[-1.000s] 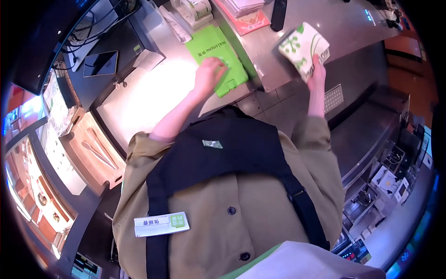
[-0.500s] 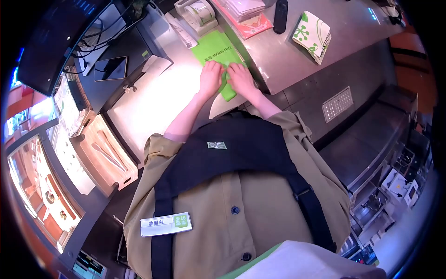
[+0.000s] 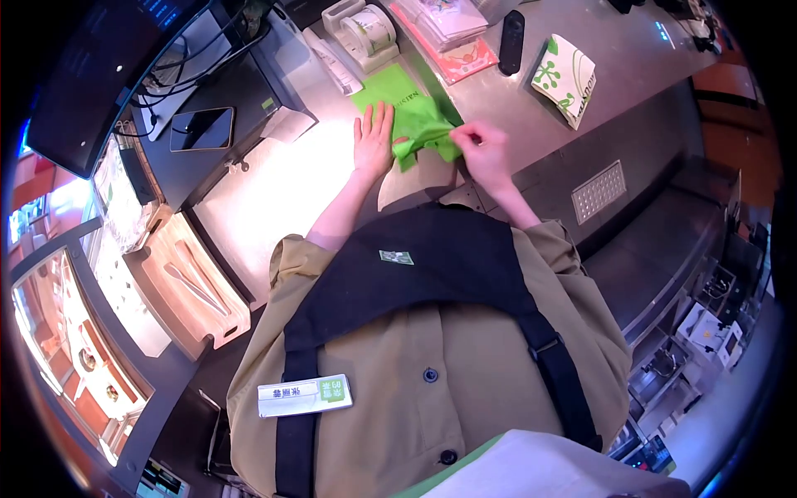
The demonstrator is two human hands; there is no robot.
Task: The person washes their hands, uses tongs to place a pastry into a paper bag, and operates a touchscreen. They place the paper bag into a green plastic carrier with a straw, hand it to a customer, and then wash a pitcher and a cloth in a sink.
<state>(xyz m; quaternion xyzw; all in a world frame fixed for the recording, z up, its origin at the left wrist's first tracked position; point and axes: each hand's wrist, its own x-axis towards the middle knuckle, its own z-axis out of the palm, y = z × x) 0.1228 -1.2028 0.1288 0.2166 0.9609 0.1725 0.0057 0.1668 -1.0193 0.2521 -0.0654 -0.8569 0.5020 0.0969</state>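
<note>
A soft green bag point(image 3: 422, 120) with dark lettering lies on the counter in front of me, partly crumpled and lifted along its near right side. My left hand point(image 3: 373, 141) rests flat at the bag's left edge, fingers stretched out and thumb touching the green material. With thumb and fingers pinched, my right hand point(image 3: 484, 155) grips the bag's right edge and pulls it up. Part of the lettering is hidden in the folds.
Behind the bag stands a label printer point(image 3: 365, 33) with a paper roll. To the right are pink packets point(image 3: 457, 54), a black remote-like device point(image 3: 511, 41) and a printed paper bag point(image 3: 564, 79). A phone point(image 3: 202, 129) and a wooden tray point(image 3: 187, 278) with tongs sit left.
My hands have moved apart: the right one went right, drawing the bag's edge up and crumpling it. The fingers of my left hand have straightened out from a curled grip.
</note>
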